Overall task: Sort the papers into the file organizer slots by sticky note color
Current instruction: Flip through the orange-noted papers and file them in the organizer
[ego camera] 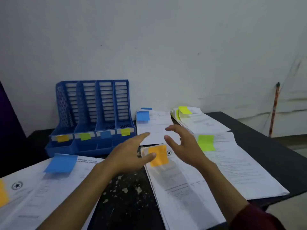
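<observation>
1. Two bare hands reach forward over a black bench (126,196) strewn with stapled or loose paper stacks. Neither hand holds anything.
2. Left hand (131,153): fingers straight and spread, palm down. Its thumb overlaps the orange sticky note (158,156) in view; whether it touches cannot be told.
3. Right hand (182,143): fingers spread and lightly curved, just beside the left hand and above the same note.
4. The orange-note stack (182,188) lies centre-right on the bench. Its long axis runs away from the person, leaning slightly left, with the noted end farthest and pointing toward the organizer.
5. The blue file organizer (93,113) stands at the back left against the wall. Its four upright slots carry labels, left to right: orange label (62,138), green label (85,136), blue label (105,134), yellow label (125,131). No papers show in the slots.
6. Other stacks: a blue-note stack (156,127) behind the hands, a yellow-note stack (202,120) at the back right, a green-note stack (240,163) at the right, and a near-left stack (41,196) with another blue note.
7. Likely risks: the orange-note stack meets or overlaps its neighbours, so lifting it may drag other sheets along. Loose pages could fan out or slide off. A tug on the note could peel it away, losing the colour cue. The orange slot is the farthest left, so a hurried drop could land in the green slot.
</observation>
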### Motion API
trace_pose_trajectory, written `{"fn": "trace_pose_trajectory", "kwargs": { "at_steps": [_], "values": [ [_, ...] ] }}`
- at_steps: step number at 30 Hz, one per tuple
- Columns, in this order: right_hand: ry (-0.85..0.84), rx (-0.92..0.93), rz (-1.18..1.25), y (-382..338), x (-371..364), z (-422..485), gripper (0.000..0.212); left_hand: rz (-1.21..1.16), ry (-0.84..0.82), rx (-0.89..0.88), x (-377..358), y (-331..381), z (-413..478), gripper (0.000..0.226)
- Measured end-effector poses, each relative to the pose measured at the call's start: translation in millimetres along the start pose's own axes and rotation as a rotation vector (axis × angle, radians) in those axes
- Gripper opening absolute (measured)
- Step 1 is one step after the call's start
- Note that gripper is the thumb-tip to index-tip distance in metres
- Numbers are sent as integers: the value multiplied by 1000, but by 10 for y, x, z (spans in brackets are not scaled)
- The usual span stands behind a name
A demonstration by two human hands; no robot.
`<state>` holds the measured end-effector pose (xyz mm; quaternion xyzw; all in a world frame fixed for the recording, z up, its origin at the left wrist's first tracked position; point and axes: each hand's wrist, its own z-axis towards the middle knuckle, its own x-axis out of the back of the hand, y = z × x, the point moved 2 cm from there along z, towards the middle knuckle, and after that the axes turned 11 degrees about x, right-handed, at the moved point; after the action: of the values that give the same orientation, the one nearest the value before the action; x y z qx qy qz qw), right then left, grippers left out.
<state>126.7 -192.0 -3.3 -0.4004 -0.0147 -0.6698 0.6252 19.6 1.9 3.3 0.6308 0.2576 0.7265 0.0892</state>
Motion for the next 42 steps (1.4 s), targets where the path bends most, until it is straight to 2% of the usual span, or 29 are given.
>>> {"fn": "trace_pose_trajectory", "kwargs": {
  "at_steps": [8, 12, 15, 17, 20, 24, 27, 30, 32, 34, 36, 37, 40, 42],
  "values": [
    [-127, -281, -130, 441, -69, -544, 33, 94, -132, 74, -773, -147, -7, 78],
    [-216, -391, -290, 672, -134, -764, 36, 168, 4, 115, -1006, -157, -8, 60],
    [-174, -445, -408, 730, -223, -881, 43, 121, 76, 129, -1071, -164, 7, 51],
    [-159, -487, -465, 737, -285, -921, 50, 65, 147, 154, -1088, -170, 35, 51],
    [-118, -550, -507, 746, -305, -925, 50, -12, 248, 286, -1135, -160, 78, 69],
    [-98, -618, -464, 741, -255, -880, 68, -164, 203, 347, -1151, -107, 145, 86],
    [-64, -677, -421, 729, -233, -853, 75, -284, 178, 345, -1191, -125, 216, 85],
    [-37, -719, -407, 706, -211, -796, 80, -511, 164, 375, -1185, -85, 208, 83],
    [-42, -737, -395, 692, -185, -751, 84, -702, 146, 397, -1151, -38, 174, 77],
    [-42, -742, -393, 682, -157, -715, 86, -899, 139, 423, -1116, -13, 149, 58],
    [-28, -741, -386, 680, -142, -693, 85, -939, 93, 441, -1093, 28, 115, 27],
    [-16, -736, -382, 682, -140, -689, 84, -927, 62, 437, -1090, 56, 92, 20],
    [26, -734, -349, 674, -118, -689, 80, -971, -7, 429, -1082, 137, 53, 19],
    [91, -760, -258, 664, -70, -677, 77, -988, 22, 437, -1056, 153, 61, 20]
  ]
}}
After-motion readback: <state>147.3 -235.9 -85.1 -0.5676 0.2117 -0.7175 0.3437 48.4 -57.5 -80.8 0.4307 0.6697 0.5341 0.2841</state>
